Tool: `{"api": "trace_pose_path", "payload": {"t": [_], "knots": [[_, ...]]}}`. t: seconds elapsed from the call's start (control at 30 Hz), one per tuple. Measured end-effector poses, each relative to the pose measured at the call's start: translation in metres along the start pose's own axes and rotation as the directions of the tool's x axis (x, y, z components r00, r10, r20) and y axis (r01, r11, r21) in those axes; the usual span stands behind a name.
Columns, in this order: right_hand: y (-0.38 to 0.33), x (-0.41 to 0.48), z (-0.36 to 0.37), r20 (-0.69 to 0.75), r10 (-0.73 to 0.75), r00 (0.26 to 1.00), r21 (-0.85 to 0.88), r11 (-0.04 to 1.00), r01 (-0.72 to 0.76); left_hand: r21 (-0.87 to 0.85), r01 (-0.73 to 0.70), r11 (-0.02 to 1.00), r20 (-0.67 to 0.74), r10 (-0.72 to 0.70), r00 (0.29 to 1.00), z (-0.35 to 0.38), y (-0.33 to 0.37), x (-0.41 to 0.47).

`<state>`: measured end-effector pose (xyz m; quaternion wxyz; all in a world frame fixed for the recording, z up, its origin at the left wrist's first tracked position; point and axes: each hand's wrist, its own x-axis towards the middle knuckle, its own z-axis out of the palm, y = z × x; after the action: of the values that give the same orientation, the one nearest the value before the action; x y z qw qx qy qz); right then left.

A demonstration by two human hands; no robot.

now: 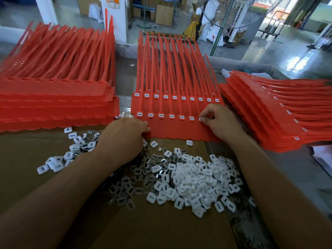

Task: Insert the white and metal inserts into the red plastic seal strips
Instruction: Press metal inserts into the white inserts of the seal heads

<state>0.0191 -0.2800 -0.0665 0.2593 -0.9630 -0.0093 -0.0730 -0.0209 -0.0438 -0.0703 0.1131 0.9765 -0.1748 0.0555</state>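
1. On the cardboard (161, 227) below the head camera, loose white inserts (194, 178) lie heaped, with darker metal inserts (142, 170) mixed in to their left.
2. Beyond the heap lies the front strip sheet (172, 130), red. It overlaps another sheet whose visible sockets all carry inserts. Six of the front sockets are filled.
3. Right hand (218, 119): thumb and forefinger are pinched together on one white insert (200, 119) at the seventh socket.
4. Left hand (125, 139): the fingers bend down onto the sheet's near left corner. I cannot tell whether they clamp it or merely press.
5. Handling, as a judgement: the inserts look light, rigid and small, easy to fumble, and are best taken by their edges. The strips look thin and springy, so hold down the flat tag end, not the tails.
6. Left stack (53, 105) shows empty sockets; right stack (260, 114) shows fitted ones.
7. No brand, label or writing is legible anywhere.
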Motion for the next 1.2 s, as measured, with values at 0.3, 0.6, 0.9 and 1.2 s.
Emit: {"api": "trace_pose_path", "payload": {"t": [0.3,0.6,0.9,1.2], "knots": [[-0.005,0.012,-0.006,0.064,0.187,0.980,0.172,0.965,-0.196,-0.020,0.018,1.000,0.007,-0.018,1.000,0.000,0.000,0.000],[-0.020,0.029,-0.013,0.157,0.294,0.943,-0.021,0.955,-0.294,-0.048,0.017,0.999,-0.016,-0.018,1.000,0.000,-0.001,-0.001],[-0.005,0.011,-0.008,0.053,0.170,0.984,0.080,0.982,-0.173,-0.048,0.018,0.999,-0.013,-0.019,1.000,-0.001,0.000,-0.002],[0.003,-0.006,-0.008,-0.007,0.033,0.999,0.207,0.978,-0.030,-0.018,0.007,1.000,0.008,-0.007,1.000,0.000,-0.002,0.001]]}}
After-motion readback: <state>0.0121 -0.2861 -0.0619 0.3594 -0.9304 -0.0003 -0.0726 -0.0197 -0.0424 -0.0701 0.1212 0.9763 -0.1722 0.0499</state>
